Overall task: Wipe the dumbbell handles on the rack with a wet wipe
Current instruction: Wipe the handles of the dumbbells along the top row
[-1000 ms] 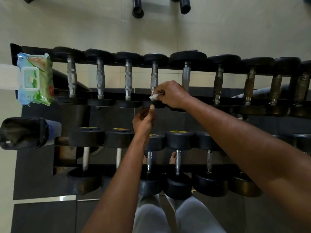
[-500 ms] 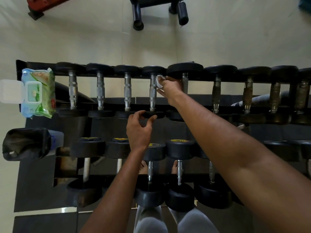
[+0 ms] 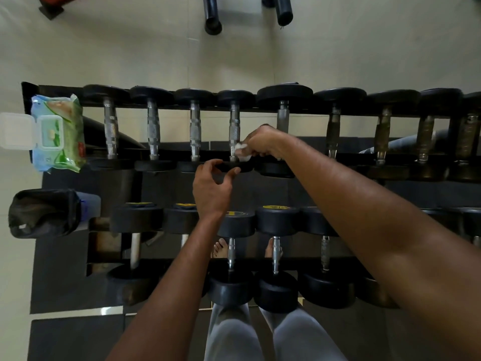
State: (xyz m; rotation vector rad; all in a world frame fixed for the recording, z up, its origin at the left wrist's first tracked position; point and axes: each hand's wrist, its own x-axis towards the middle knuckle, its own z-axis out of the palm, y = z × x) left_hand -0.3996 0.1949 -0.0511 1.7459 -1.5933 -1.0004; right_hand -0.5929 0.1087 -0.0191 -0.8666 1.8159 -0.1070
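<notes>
Standing at the rack point(image 3: 182, 110), the person shows grey-clad legs point(image 3: 260, 334) at the bottom edge and bare feet point(image 3: 220, 250) visible between the lower dumbbells. Lower tier: a row of black-headed dumbbells point(image 3: 276, 256) lies with chrome handles pointing front to back, yellow labels on the far heads. Left hand point(image 3: 210, 190): raised above that tier, fingers and thumb curved in a wide C, with fingertips at the near head of the 4th dumbbell point(image 3: 234, 126) on the upper tier; whether they grip it or only touch it cannot be told. Right hand point(image 3: 260, 142): fingers curled, pinching a crumpled white wet wipe point(image 3: 240, 152) against the near end of that dumbbell's knurled handle, just above the near head. Upper tier: 3 chrome-handled dumbbells sit left of the 4th; to its right sits a larger one point(image 3: 283, 113), then several with darker, tarnished handles point(image 3: 382, 131). Left end of the upper tier: a green and blue wipe pack point(image 3: 65, 131) rests with its white flip lid point(image 3: 15, 131) open. Below the pack, a black bag-lined bin point(image 3: 44, 212) stands beside the rack. Beyond the rack: pale floor point(image 3: 130, 48), black equipment legs point(image 3: 213, 16) and a red item point(image 3: 52, 3) at the top edge.
</notes>
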